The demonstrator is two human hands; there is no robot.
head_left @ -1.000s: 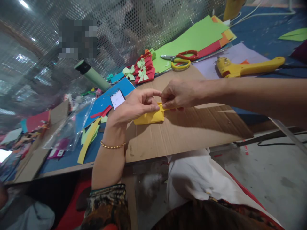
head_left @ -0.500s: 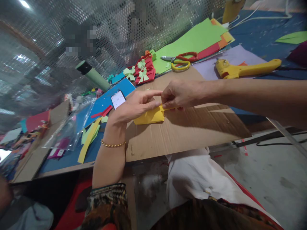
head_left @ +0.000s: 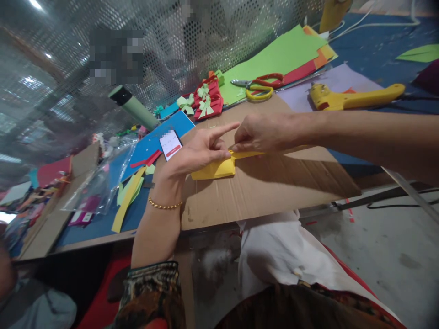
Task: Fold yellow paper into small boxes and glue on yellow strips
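Observation:
A yellow folded paper or felt piece (head_left: 214, 170) lies on the brown cardboard sheet (head_left: 219, 208). My left hand (head_left: 200, 148) holds it down at its top edge, thumb on it and index finger pointing out to the right. At its upper right corner, a thin yellow strip (head_left: 252, 154) runs off to the right. My right hand (head_left: 257, 132) is closed, fingertips pinching by the strip's left end close to my left thumb. The undersides of my fingers are hidden.
Scissors (head_left: 262, 87) lie on green sheets (head_left: 274, 57) behind the cardboard. A yellow glue gun (head_left: 356, 97) rests at the right. Red pieces with light green bows (head_left: 207, 100), a phone (head_left: 170, 145), a green bottle (head_left: 137, 109) and yellow strips (head_left: 128, 201) are farther left.
My left index finger has lifted and straightened away from my right hand. My right hand has shifted slightly to the right, and more of the yellow strip shows beneath it.

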